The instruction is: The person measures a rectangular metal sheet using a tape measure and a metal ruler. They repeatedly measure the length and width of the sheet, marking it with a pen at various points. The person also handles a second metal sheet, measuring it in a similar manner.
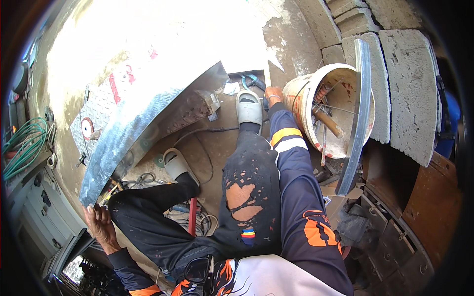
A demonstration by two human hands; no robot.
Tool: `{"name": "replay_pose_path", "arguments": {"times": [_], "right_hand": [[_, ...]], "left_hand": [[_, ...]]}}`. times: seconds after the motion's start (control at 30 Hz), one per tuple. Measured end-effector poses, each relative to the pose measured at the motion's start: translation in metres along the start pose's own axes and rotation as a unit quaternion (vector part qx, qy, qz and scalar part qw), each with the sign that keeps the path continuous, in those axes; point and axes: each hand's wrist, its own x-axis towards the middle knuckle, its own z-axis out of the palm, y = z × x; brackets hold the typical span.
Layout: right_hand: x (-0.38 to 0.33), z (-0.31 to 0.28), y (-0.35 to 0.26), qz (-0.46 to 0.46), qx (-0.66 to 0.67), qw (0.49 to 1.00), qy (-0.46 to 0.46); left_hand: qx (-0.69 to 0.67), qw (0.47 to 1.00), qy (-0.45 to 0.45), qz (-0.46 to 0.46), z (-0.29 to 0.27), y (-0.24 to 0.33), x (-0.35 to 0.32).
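My left hand [98, 223] grips the near lower corner of a large curved galvanized metal sheet [143, 123] that leans up and away over the ground. My right hand [273, 94] reaches far forward past my right foot, down by a blue tool [253, 81] lying on the concrete floor [291, 47]; whether its fingers hold anything is hidden. Both my feet wear white slip-on sandals [248, 109], and my black trousers are torn at the right knee.
A dirty white bucket [306, 93] with rods and tools stands right of my hand, with a curved metal strip [358, 113] leaning across it. Concrete blocks [405, 84] line the right. Cables [195, 143] and a chequer plate [98, 113] lie under the sheet; a green hose [22, 143] is coiled left.
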Motion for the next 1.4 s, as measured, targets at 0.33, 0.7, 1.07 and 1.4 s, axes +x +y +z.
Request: {"name": "replay_pose_path", "arguments": {"times": [0.33, 0.7, 1.07, 1.4], "right_hand": [[-0.006, -0.018, 0.006, -0.07, 0.017, 0.997, -0.017], [-0.048, -0.035, -0.007, -0.1, 0.027, 0.995, -0.001], [-0.013, -0.009, 0.01, -0.059, -0.023, 0.998, 0.012], [-0.005, 0.001, 0.011, -0.017, -0.024, 1.0, 0.007]], "left_hand": [[-0.015, 0.999, -0.011, 0.026, 0.012, 0.0, 0.003], [0.0, 0.998, -0.002, 0.061, 0.019, -0.005, -0.002], [-0.002, 0.995, 0.034, 0.091, 0.01, -0.018, -0.001], [-0.009, 0.995, 0.027, 0.095, 0.008, -0.02, 0.004]]}}
